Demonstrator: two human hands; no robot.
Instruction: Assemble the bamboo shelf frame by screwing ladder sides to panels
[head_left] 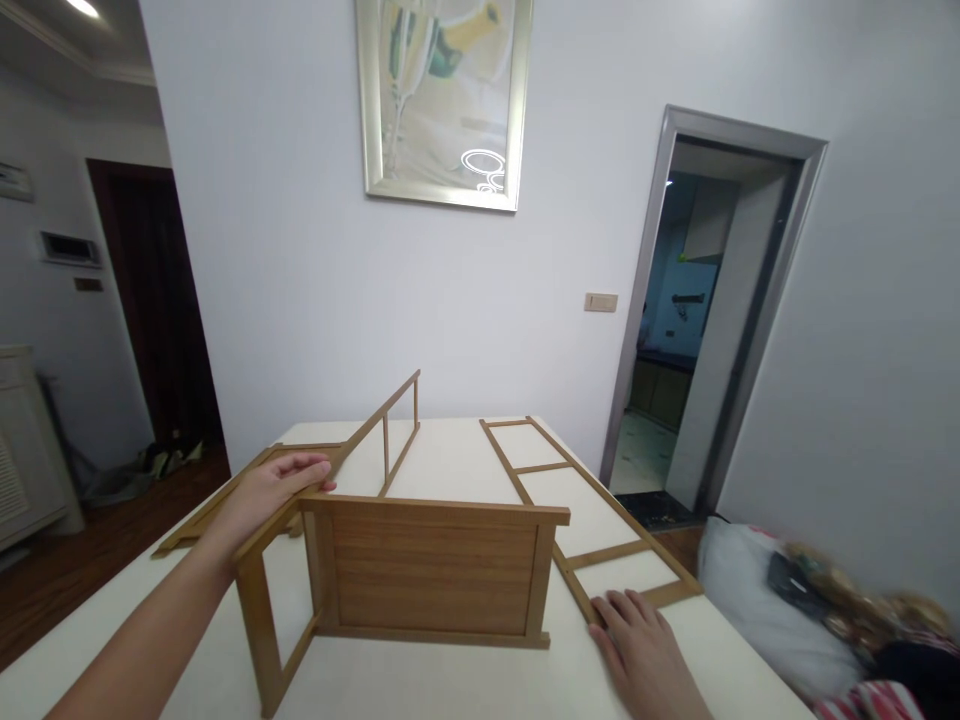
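My left hand (pixel 289 475) is closed over the top rail of a ladder-like wooden side frame (pixel 251 590), which stands on its long edge. Joined to that frame is a wooden panel (pixel 431 570), standing upright on its edge and facing me. On the right, a second ladder-like wooden frame (pixel 540 467) lies flat on the white table. The fingers of my right hand (pixel 645 650) bend over its near left rail, with the thumb on the near side. Another wooden panel (pixel 217 500) lies flat at the left, partly hidden by my left forearm.
The white table (pixel 420 690) stands near a wall with a framed picture (pixel 442 190). A doorway (pixel 641 300) opens at the right. Beside the table's right edge lies a pile of cloth and bags (pixel 825 620). A pale cabinet (pixel 30 440) stands at far left.
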